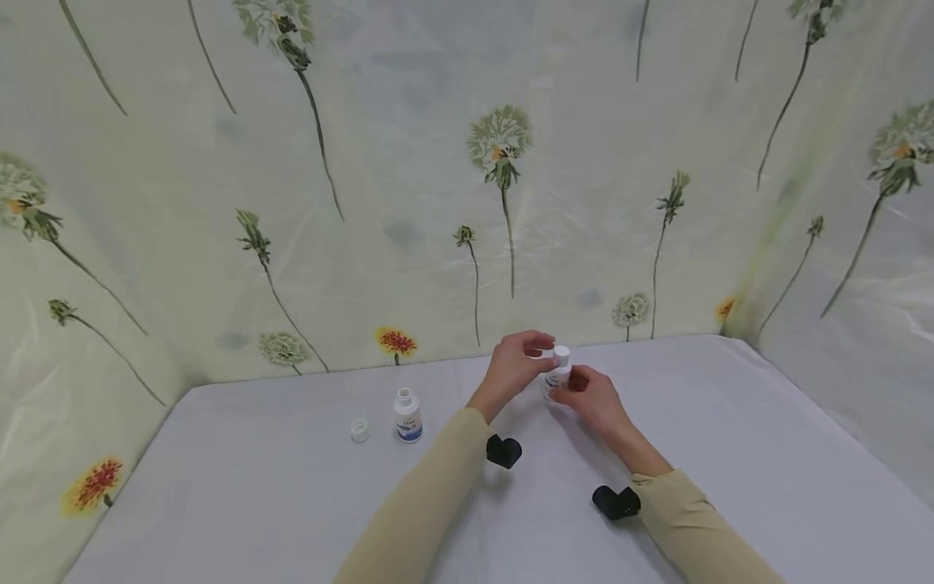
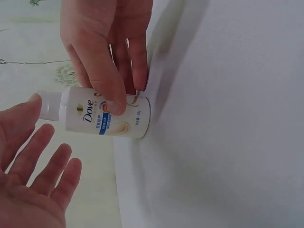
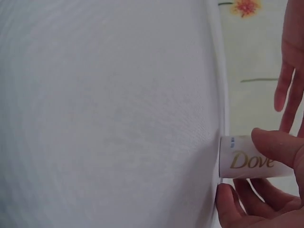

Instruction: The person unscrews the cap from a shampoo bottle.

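A small white Dove bottle (image 2: 78, 111) with a white cap (image 1: 561, 352) stands upright near the table's back edge. My right hand (image 1: 594, 397) grips its body, thumb on one side and fingers on the other; the right wrist view shows the thumb across the Dove lettering. My left hand (image 2: 35, 175) is beside the cap, its thumb tip at the cap and its fingers spread apart from it. Left of the hands stands a second white bottle (image 1: 409, 418) with a blue-marked label and a bare neck. Next to it a loose white cap (image 1: 359, 430) lies on the table.
A white cloth covers the table (image 1: 255, 487). Behind and at both sides hangs a pale curtain (image 1: 409, 203) printed with dandelions. A black wrist device shows at each sleeve, one by the left forearm (image 1: 438, 487) and one by the right.
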A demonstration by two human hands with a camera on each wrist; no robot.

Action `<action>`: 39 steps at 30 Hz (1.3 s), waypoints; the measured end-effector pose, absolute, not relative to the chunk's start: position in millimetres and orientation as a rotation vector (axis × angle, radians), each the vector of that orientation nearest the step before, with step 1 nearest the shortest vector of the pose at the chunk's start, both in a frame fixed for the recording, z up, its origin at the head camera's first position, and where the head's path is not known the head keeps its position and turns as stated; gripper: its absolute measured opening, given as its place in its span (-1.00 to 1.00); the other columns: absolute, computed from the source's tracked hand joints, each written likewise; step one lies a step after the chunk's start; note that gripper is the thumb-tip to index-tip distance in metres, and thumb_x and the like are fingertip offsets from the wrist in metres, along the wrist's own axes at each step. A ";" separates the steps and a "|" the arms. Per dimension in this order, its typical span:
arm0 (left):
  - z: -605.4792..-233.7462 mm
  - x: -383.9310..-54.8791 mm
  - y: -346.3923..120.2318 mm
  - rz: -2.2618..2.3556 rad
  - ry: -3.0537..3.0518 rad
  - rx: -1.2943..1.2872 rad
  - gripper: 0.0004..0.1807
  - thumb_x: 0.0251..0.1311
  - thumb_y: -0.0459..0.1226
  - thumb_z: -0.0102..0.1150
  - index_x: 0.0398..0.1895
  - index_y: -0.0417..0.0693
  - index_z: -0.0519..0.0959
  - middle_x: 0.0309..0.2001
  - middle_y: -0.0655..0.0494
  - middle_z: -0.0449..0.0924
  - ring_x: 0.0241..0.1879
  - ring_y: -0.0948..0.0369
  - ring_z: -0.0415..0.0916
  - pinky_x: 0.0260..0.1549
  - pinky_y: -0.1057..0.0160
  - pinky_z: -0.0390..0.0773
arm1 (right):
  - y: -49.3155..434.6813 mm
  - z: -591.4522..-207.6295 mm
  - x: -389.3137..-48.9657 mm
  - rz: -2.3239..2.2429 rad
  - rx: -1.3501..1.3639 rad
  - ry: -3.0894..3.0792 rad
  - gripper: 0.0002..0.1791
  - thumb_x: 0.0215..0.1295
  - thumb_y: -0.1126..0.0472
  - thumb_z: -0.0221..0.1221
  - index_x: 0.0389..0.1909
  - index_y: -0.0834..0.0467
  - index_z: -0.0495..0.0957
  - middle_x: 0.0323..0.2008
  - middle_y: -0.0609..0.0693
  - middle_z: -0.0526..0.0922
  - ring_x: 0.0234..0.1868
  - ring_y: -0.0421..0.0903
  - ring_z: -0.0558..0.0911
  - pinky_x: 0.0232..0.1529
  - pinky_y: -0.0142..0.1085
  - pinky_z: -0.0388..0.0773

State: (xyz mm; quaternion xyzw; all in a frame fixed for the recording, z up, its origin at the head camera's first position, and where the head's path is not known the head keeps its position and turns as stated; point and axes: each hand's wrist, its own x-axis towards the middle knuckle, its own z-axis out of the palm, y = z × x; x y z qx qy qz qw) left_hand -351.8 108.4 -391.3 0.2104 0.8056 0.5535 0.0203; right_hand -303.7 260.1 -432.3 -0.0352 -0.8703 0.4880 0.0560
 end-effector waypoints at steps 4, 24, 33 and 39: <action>-388.8 -353.0 109.9 1.675 2.485 0.654 -0.68 0.17 -0.31 0.38 0.01 -0.03 0.66 -0.08 0.14 0.68 0.01 0.10 0.58 -0.08 0.27 0.57 | 257.9 -434.8 -305.2 1.453 -0.088 -2.645 -0.44 0.28 0.27 0.28 0.23 0.43 0.38 0.12 0.38 0.52 0.12 0.24 0.51 0.14 0.03 0.46; -386.8 -354.7 102.8 1.649 2.487 0.701 -0.80 0.16 -0.33 0.39 -0.13 -0.05 0.69 -0.31 0.22 0.66 -0.22 0.30 0.56 -0.15 0.27 0.53 | 250.3 -428.0 -298.6 1.406 0.062 -2.665 -0.55 0.28 0.32 0.27 0.12 0.46 0.45 0.04 0.36 0.58 0.02 0.19 0.57 0.07 -0.01 0.53; -382.6 -350.9 93.7 1.683 2.419 0.753 -0.79 0.15 -0.31 0.40 -0.14 -0.06 0.68 -0.30 0.24 0.66 -0.22 0.31 0.57 -0.10 0.25 0.52 | 244.9 -419.1 -287.3 1.404 0.112 -2.681 -0.53 0.33 0.28 0.23 0.17 0.44 0.41 0.09 0.36 0.55 0.09 0.24 0.53 0.05 0.00 0.55; -381.8 -344.0 85.7 1.701 2.355 0.761 -0.80 0.14 -0.31 0.41 -0.17 -0.01 0.66 -0.29 0.24 0.68 -0.21 0.33 0.59 -0.06 0.23 0.52 | 242.0 -418.3 -278.2 1.399 0.142 -2.682 -0.51 0.32 0.27 0.24 0.18 0.42 0.40 0.09 0.35 0.54 0.12 0.27 0.52 0.04 0.02 0.54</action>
